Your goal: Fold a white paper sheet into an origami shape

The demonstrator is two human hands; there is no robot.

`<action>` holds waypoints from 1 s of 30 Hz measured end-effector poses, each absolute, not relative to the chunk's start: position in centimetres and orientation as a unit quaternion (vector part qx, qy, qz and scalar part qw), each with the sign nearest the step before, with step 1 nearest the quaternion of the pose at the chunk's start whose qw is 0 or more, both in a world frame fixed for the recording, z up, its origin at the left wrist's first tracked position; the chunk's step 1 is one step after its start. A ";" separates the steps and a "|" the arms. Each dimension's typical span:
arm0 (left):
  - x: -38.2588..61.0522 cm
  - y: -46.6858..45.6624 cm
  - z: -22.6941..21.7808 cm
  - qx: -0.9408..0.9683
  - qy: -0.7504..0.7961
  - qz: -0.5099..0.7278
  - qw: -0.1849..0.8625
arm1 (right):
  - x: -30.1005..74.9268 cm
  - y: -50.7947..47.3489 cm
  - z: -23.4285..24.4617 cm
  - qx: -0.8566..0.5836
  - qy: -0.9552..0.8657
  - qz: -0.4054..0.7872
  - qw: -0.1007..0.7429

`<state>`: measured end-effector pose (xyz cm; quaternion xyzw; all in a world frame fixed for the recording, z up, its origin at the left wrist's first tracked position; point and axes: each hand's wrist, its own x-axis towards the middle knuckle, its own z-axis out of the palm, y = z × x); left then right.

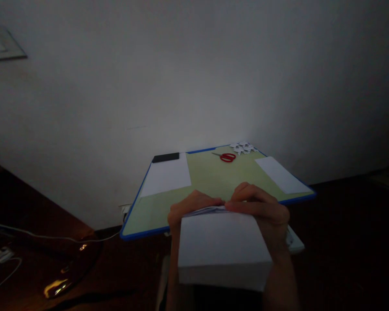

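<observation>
Close in front of me is a piece of folded white paper, with a broad flat face and a lower strip bent down along its near edge. My left hand grips its far left edge, fingers curled. At the far right edge, my right hand pinches the paper between thumb and fingers. The fingertips of both hands nearly meet at the middle of the far edge, where thin layers of paper show. Parts of the fingers are hidden by the sheet and by dim light.
Beyond my hands stands a small pale-green table with a blue rim. On it lie red-handled scissors, white paper cut-outs, a left sheet, a right sheet and a dark flat object. A white cable runs at left.
</observation>
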<state>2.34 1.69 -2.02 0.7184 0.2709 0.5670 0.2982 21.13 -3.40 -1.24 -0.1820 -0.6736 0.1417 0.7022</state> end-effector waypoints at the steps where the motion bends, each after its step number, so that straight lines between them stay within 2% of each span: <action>1: 2.3 1.3 -2.0 0.725 0.244 0.582 0.275 | 21.2 -3.3 -1.4 -0.183 -0.675 0.149 0.699; 5: 2.0 0.2 -1.4 0.706 0.245 0.609 0.265 | 21.7 -3.1 -1.8 -0.208 -0.667 0.164 0.697; 11: 2.1 -0.8 0.1 0.584 0.329 0.583 0.460 | 22.1 -2.8 -2.5 -0.210 -0.685 0.182 0.674; 17: 1.6 -0.7 0.2 0.561 0.335 0.548 0.522 | 22.4 -2.8 -2.5 -0.207 -0.691 0.189 0.666; 20: 1.3 -0.7 -0.3 0.516 0.289 0.562 0.578 | 22.9 -3.2 -2.3 -0.233 -0.698 0.193 0.649; 24: 0.7 -0.8 -0.6 0.555 0.261 0.557 0.560 | 23.0 -3.5 -2.0 -0.242 -0.697 0.204 0.644; 30: 1.0 -1.2 -0.2 0.602 0.331 0.543 0.482 | 22.1 -2.9 -2.0 -0.260 -0.660 0.153 0.688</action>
